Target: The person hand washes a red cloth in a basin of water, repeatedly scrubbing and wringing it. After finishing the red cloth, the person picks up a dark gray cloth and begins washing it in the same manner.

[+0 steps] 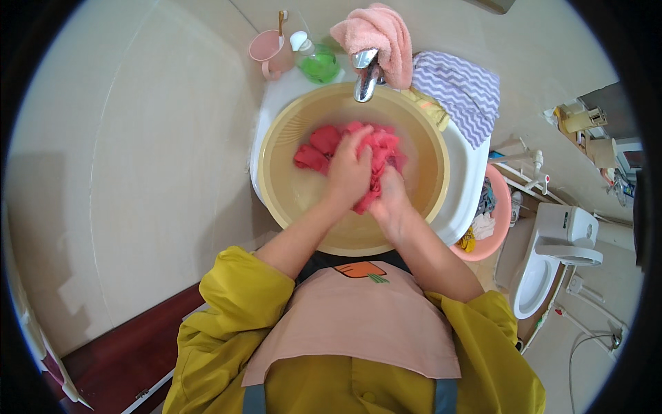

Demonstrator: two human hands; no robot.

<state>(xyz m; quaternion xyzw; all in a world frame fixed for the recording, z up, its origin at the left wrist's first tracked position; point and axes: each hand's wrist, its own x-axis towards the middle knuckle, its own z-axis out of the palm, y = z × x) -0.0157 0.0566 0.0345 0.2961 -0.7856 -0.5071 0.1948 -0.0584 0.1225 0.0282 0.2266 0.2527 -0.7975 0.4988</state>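
A yellow plastic basin (305,111) with cloudy water in it sits on the white washbasin (463,183). Inside lies a wet red-pink cloth garment (323,147), bunched up and partly in the water. My left hand (351,168) is closed over the bundle from the left, its thumb and fingers pressed into the fabric. From the right, my right hand (389,194) grips the same bundle, and its fingers are mostly hidden by the cloth. A fold of the garment hangs between the two wrists. The chrome faucet (366,85) reaches over the basin's far rim.
Behind the basin stand a pink mug (269,52) with a toothbrush and a green soap pump bottle (318,64). A pink towel (382,36) drapes around the faucet; a purple striped cloth (457,90) lies right of it. A pink tub (500,207) of clothes and a toilet (551,253) are further right.
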